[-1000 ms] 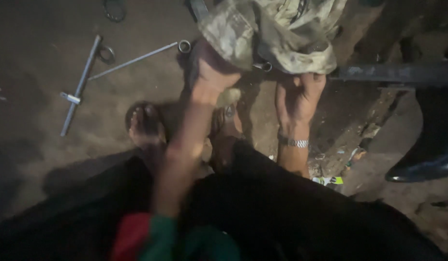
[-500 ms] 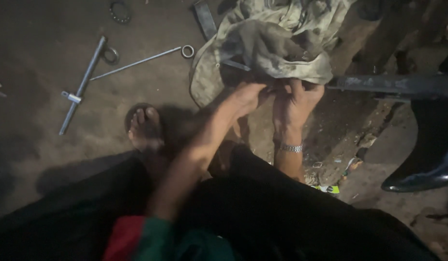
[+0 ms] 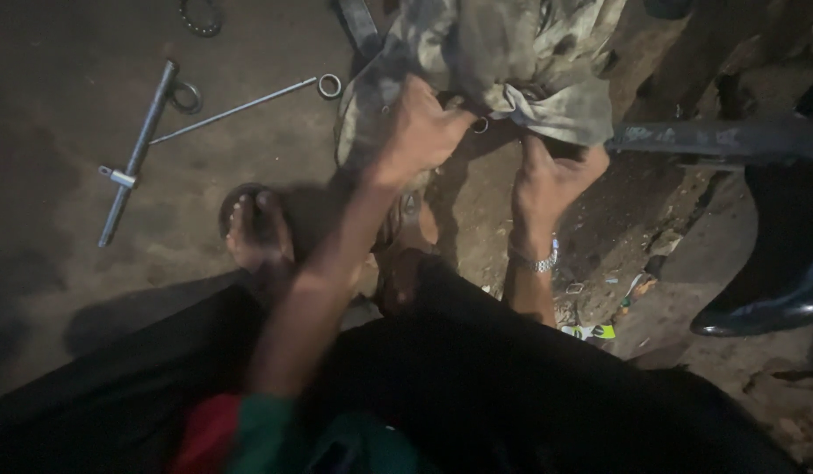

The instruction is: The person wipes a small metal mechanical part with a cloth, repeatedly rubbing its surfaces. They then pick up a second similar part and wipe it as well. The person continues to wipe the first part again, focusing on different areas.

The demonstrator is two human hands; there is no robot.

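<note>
My left hand (image 3: 420, 132) grips a dirty camouflage-patterned cloth (image 3: 503, 61) at its lower left edge. My right hand (image 3: 551, 180), with a metal watch on the wrist, holds the same cloth from underneath, next to a dark metal bar (image 3: 714, 139) that runs out to the right. A small metal ring (image 3: 479, 125) shows at the cloth's edge between my hands. The cloth hides whatever lies under it.
A T-shaped steel tool (image 3: 134, 154) and a thin rod with a ring end (image 3: 248, 104) lie on the dirt floor at the left. My sandalled foot (image 3: 255, 230) rests below them. Another person's dark shoe (image 3: 762, 307) stands at the right among litter.
My left hand has risen from the cloth's lower edge and closed on the cloth farther up. The right hand stays under the cloth. The view has shifted slightly.
</note>
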